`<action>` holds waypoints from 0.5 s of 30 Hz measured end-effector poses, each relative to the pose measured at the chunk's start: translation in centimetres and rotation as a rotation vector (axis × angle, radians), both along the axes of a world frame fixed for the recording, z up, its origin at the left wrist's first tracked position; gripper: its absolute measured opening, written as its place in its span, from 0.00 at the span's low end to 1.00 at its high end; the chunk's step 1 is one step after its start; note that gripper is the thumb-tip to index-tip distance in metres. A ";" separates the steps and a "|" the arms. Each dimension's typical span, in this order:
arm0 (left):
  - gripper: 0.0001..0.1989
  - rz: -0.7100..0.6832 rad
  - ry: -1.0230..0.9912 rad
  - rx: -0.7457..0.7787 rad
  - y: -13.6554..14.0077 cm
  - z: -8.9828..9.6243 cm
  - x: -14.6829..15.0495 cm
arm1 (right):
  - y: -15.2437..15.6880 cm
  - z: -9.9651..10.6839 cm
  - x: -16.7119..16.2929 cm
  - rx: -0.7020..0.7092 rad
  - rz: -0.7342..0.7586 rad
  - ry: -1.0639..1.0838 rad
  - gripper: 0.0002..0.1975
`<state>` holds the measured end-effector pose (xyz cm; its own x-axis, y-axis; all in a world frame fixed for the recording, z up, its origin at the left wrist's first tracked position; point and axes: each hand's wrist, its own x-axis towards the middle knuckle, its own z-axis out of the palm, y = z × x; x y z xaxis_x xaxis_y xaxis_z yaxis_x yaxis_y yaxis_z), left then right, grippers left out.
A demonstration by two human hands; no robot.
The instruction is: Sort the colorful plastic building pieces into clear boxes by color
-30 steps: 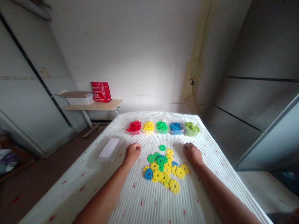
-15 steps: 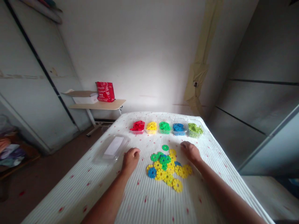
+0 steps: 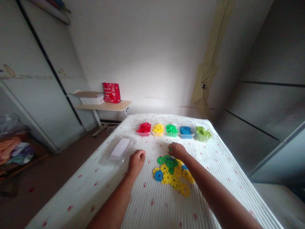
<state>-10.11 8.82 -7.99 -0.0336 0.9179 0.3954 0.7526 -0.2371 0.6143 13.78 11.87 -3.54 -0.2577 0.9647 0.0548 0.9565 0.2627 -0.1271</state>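
My right hand (image 3: pixel 177 150) is above the far side of a loose pile of flower-shaped plastic discs, its fingers closed on a green notched disc (image 3: pixel 170 149) that shows only partly at the fingertips. Yellow discs (image 3: pixel 174 181), green discs (image 3: pixel 170 163) and a blue disc (image 3: pixel 158 176) overlap in the pile, and my right forearm hides its right side. Left of the pile, my left hand (image 3: pixel 136 161) rests near the cloth with fingers curled together; no piece shows in it.
Clear tubs in a row along the back hold red pieces (image 3: pixel 145 128), yellow pieces (image 3: pixel 158 128), green pieces (image 3: pixel 171 128), blue pieces (image 3: pixel 186 130) and light-green pieces (image 3: pixel 203 132). A clear plastic lid (image 3: pixel 114 160) with a white label lies left. Behind stands a small table (image 3: pixel 114 106).
My right hand has moved left from beside the pile onto the separate green disc and closed on it. My left hand has stayed nearly still. The whole view has shifted slightly.
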 end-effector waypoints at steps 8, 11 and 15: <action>0.10 -0.001 0.010 -0.035 0.0 0.2 0.1 | -1.2 2.2 0.8 -0.059 0.161 0.201 0.10; 0.10 -0.011 0.007 -0.030 -0.1 0.2 0.1 | -2.5 2.5 0.8 -0.202 0.337 0.415 0.11; 0.10 -0.010 0.010 -0.021 0.0 0.2 0.1 | -3.7 2.2 0.5 -0.234 0.372 0.441 0.12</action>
